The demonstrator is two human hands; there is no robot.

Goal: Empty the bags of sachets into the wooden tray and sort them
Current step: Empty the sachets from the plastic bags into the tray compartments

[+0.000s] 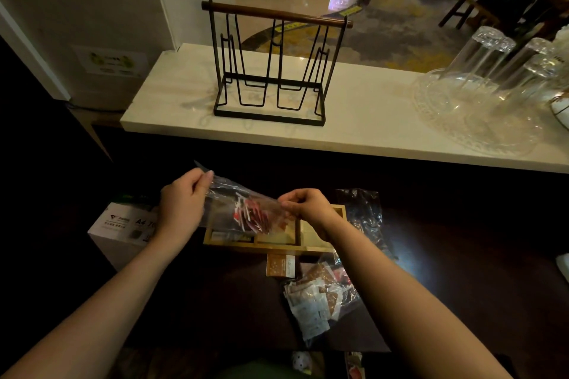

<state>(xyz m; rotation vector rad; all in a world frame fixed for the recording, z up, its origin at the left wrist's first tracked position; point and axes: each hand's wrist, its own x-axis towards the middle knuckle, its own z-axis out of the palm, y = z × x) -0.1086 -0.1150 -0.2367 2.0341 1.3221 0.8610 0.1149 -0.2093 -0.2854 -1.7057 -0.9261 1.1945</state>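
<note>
Head view, and we start at nine o'clock with a white box (pixel 121 226) on the dark counter (pixel 200 292). Just right of it our left hand (pixel 181 197) pinches the upper end of a clear bag (pixel 229 204), fingers curled tight on the plastic. We see red sachets (pixel 251 214) bunched inside, hanging above the wooden tray (pixel 278 244). At the bag's other end our right hand (pixel 303 204) grips the film too, fingertips nipped close together. We judge we're mid-emptying: next we need the mouth open and tipped down so the sachets drop into a compartment, not over the rim. At five o'clock a second bag of sachets (pixel 318 301) waits, with one brown sachet (pixel 280 264) loose beside the tray.
</note>
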